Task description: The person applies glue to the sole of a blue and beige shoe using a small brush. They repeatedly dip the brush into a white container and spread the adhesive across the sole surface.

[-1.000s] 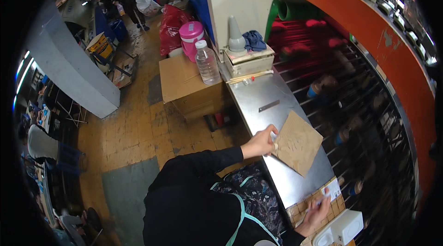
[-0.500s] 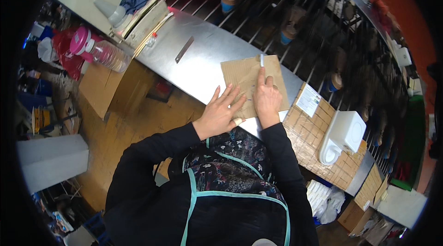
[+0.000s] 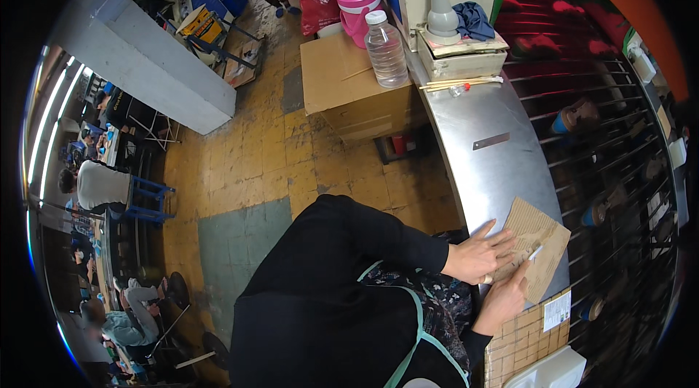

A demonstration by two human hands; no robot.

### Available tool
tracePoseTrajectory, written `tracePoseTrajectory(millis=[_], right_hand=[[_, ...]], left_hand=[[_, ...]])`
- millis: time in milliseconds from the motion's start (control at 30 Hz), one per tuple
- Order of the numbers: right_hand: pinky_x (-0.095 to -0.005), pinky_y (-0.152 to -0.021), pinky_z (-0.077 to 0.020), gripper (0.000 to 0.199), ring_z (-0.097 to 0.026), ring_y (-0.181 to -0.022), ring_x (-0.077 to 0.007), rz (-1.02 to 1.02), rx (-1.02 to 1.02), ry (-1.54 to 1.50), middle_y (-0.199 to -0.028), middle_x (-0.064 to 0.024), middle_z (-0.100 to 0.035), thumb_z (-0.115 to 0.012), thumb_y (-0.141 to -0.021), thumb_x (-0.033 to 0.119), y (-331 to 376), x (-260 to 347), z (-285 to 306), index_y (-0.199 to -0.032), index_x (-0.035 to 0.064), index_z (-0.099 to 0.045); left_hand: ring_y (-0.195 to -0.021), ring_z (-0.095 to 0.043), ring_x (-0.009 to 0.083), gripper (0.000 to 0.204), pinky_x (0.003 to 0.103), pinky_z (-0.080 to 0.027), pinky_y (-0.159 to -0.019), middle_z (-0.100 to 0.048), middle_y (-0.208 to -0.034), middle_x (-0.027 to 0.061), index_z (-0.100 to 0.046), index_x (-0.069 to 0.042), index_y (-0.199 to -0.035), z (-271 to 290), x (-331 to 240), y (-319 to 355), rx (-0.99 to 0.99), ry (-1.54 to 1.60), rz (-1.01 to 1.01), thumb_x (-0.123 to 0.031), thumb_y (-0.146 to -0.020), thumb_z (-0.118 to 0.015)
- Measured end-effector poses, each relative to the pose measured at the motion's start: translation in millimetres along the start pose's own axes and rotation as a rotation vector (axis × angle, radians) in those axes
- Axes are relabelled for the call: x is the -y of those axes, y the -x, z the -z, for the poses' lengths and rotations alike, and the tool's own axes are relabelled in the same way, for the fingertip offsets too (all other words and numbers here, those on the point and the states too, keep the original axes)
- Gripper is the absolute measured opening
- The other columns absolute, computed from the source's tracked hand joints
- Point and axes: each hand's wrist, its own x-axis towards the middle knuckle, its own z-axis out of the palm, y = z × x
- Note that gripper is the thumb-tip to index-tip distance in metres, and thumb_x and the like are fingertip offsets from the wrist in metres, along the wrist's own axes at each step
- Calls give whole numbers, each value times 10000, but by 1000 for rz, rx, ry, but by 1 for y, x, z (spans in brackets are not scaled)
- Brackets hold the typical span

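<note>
A piece of brown corrugated cardboard lies tilted on the metal worktop, close to my body. My left hand rests with fingers spread on its left part, with a pale wrap round one finger. Over the cardboard's near part, my right hand has its index finger stretched toward a short white stick and its other fingers curled. The stick sits at that fingertip; its exact kind is too small to make out. A flat metal ruler-like strip lies farther up the worktop.
Thin wooden sticks lie before a box carrying a grey cone and blue cloth. A clear bottle and pink jug stand left. Metal bars run along the right. A white container stands near.
My view has swung left, so the worktop shows farther right and turned. The white stick has moved with my right hand from the cardboard's far edge toward its middle. My left hand stays on the cardboard.
</note>
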Motion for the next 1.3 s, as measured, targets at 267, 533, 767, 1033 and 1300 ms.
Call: tracePoseTrajectory(millis=[267,533,767,1033,1300], right_hand=[[-465,-701,-520,357,-652,-871,-432,-36,-39,-336,-1011,-255,-674,-533,-904,20,48,-41,4,-1247,44,-629],[-269,-525,-412,295,-516,-618,-90,123,101,-973,-794,-57,-646,-576,-935,101,-43,-98,26,-1193,-23,-647],[-428,-507,-498,536,-629,-591,-336,68,-163,37,-855,-180,-600,-626,-844,124,-44,-49,-39,-1370,130,-522],[-394,-490,-491,612,-632,-563,-291,111,-70,180,-884,-139,-595,-591,-836,116,-9,-56,-21,-1424,71,-426],[-401,-509,-500,645,-626,-561,-294,128,-65,211,-849,-149,-611,-582,-838,109,19,-66,-14,-1446,51,-376]], left_hand=[[-1412,-285,390,743,664,-150,-1105,-407,-1449,242,-524,-30,-1335,-10,9,-3,-22,3,-18,-408,-718,-694],[-1444,-233,356,855,594,-116,-1160,-304,-1523,223,-435,-46,-1413,2,12,-8,106,-32,-24,-323,-654,-712],[-1432,-261,360,783,606,-137,-1142,-347,-1502,214,-483,-53,-1379,1,8,-6,90,-73,-25,-397,-713,-710],[-1422,-285,347,713,662,-178,-1097,-369,-1495,194,-536,-68,-1334,-1,3,-7,86,-34,-5,-362,-706,-703],[-1391,-342,321,709,676,-229,-1062,-402,-1471,166,-539,-106,-1326,1,1,-7,50,-43,11,-353,-686,-715]])
